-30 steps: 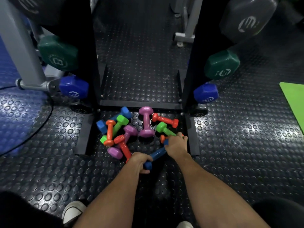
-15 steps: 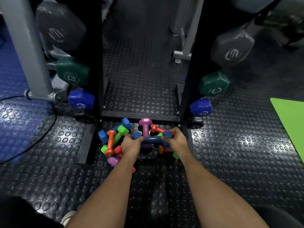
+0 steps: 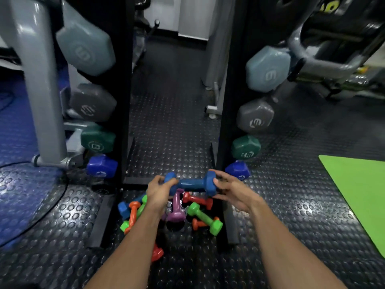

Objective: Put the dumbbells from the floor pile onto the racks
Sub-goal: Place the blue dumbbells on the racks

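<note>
Hands have brought the blue dumbbell (image 3: 192,183) clear of the floor pile (image 3: 177,213): a second ago it lay low among the coloured weights with the hands just closing on its two ends, half a second ago it hung only a little above them, and now it is held level above the pile, in front of the base bar between the two black rack uprights (image 3: 231,113). The left hand (image 3: 159,191) has its fingers curled round the left head of the dumbbell, the thumb over the top. The right hand (image 3: 233,189) lies at the right head with its fingers spread and only lightly bent, touching the end more than wrapping it, so most of the hold appears to be on the left. The view has also tipped up, showing more of the rack: blue (image 3: 102,166), green (image 3: 98,140), grey (image 3: 92,103) and pale blue (image 3: 86,40) hex dumbbells stacked up the left side, with their mates on the right. Left on the studded floor are a purple dumbbell (image 3: 176,209), a green one (image 3: 205,219), several orange ones and another blue one (image 3: 125,208) near the left forearm. So the pick-up looks finished and the carry to a rack slot seems to be starting; much of the pile is yet to be cleared. A green mat (image 3: 358,197) lies well apart on the right.
</note>
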{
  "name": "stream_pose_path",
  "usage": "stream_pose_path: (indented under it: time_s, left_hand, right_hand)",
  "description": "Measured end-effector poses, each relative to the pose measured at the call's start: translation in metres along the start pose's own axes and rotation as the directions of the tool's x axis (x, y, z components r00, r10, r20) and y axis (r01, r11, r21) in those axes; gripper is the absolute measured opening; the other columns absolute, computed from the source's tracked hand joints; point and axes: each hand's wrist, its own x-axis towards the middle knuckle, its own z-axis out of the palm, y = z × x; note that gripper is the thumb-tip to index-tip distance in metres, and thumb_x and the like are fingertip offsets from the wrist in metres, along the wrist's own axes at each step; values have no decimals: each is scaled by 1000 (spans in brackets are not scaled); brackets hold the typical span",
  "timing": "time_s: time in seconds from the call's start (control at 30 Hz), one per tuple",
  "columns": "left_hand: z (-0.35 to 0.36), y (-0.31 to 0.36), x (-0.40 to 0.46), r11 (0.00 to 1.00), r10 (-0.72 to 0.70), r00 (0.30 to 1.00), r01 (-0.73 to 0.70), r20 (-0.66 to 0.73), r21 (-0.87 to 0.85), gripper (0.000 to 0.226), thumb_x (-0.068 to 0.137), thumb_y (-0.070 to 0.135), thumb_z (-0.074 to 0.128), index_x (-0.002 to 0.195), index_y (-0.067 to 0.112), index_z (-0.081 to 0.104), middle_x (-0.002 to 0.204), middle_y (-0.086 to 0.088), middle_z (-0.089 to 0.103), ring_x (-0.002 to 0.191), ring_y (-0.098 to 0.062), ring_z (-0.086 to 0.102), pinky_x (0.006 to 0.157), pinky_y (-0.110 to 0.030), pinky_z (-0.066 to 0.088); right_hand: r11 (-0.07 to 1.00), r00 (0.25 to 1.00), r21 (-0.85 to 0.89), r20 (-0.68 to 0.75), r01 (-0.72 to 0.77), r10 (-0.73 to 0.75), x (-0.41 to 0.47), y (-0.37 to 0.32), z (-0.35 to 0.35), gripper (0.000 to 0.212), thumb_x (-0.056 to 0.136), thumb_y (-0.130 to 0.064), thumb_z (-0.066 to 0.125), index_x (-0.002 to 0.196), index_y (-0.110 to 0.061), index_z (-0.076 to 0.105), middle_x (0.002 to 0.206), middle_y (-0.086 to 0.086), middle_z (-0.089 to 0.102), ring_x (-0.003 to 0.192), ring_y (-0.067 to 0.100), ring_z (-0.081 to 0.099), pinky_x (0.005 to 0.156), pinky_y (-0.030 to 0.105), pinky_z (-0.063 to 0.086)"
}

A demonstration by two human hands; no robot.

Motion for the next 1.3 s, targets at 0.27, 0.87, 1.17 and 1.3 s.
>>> stream_pose_path:
  time_s: [0.27, 0.87, 1.17, 1.3]
  left_hand:
    - [18, 78, -26, 981, 166, 975, -178, 145, 73, 36, 78, 36, 86, 93, 13, 63, 100, -6, 70, 85, -25, 70, 72, -47, 62]
    - [60, 272, -146, 926, 369, 799, -272, 475, -261, 58, 76, 36, 89, 119, 6, 63, 104, -14, 74, 75, -20, 71, 59, -31, 54]
    - [69, 321, -190, 875, 442, 741, -232, 506, -425, 59, 71, 28, 88, 115, -5, 65, 109, -27, 73, 74, -33, 71, 58, -32, 60]
    - [78, 325, -201, 845, 444, 771, -190, 457, -499, 48, 80, 26, 85, 115, -1, 65, 110, -24, 75, 82, -37, 73, 69, -36, 64]
  right_hand:
    - [987, 988, -37, -21, 155, -156, -57, -57, -12, 52, 85, -17, 72, 137, -14, 62, 122, 15, 71, 105, 27, 73, 89, 41, 62]
    - [647, 529, -223, -415, 729, -740, -183, -207, 4, 48, 85, -26, 80, 131, -18, 69, 118, 0, 77, 107, 10, 72, 94, 30, 54]
    - [502, 383, -92, -535, 860, -753, -190, -292, 32, 46, 84, -29, 81, 123, -14, 64, 121, 16, 72, 96, 12, 72, 78, 24, 57]
    - [553, 506, 33, -453, 832, -734, -185, -298, 52, 83, 88, -3, 78, 153, -41, 42, 119, 10, 70, 106, 20, 74, 76, 28, 62]
